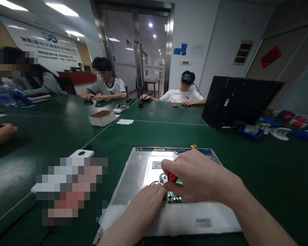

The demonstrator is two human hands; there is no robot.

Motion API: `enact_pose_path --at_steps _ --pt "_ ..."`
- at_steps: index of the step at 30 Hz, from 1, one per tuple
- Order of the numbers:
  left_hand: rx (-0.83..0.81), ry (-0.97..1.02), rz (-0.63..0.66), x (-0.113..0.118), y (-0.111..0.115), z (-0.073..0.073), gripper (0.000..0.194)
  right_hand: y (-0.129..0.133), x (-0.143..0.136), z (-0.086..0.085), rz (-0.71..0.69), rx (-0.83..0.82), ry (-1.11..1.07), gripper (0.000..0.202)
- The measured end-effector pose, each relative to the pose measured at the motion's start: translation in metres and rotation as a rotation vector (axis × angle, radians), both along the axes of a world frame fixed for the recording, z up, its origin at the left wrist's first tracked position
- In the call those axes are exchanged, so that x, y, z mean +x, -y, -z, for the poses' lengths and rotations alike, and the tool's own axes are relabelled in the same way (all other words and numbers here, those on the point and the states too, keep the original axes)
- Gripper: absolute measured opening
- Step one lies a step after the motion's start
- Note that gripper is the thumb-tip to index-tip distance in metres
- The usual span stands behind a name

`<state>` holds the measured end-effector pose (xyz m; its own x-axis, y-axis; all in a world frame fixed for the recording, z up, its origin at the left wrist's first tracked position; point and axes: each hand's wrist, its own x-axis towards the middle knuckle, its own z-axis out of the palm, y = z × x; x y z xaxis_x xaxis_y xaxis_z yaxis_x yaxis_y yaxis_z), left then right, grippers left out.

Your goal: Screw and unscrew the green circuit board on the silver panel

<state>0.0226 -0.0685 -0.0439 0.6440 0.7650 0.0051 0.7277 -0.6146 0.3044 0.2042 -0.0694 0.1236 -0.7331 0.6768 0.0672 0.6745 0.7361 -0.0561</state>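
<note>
A flat silvery display panel (128, 177) lies in front of me with its metal back facing up. On its middle sits a green circuit board (178, 198), partly covered by my hands. My right hand (195, 174) is closed around the red-and-black handle of a screwdriver (172, 176); its tip is hidden. Beside it, my left hand (150, 201) rests on the panel, its closed fingers pressed against the left edge of the circuit board. Some of those fingertips are out of sight. A narrow blue circuit strip (156, 149) runs along the panel's far edge.
A white power strip or similar device (82, 153), partly pixelated, lies to the left. Farther off are a small open box (102, 118), a white paper (125, 121) and another screwdriver (178, 106). A black monitor (236, 102) stands at right. Several people sit around the green table (154, 133).
</note>
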Motion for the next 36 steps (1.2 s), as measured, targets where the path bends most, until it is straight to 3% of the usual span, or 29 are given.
enact_pose_path --at_steps 19,27,31,36 --pt "-0.082 -0.012 -0.003 -0.001 0.004 -0.016 0.021 0.001 0.011 -0.011 0.041 -0.005 0.019 0.014" --pt "-0.148 0.079 -0.02 -0.008 0.012 -0.043 0.024 -0.002 0.048 -0.018 0.17 -0.071 -0.208 0.014" --pt "-0.033 0.218 -0.035 -0.018 0.011 -0.046 0.032 -0.015 0.079 -0.002 0.245 -0.118 -0.382 0.012" --pt "0.122 0.195 -0.062 -0.028 -0.015 -0.048 0.024 -0.041 0.116 0.052 0.356 -0.261 -0.663 0.015"
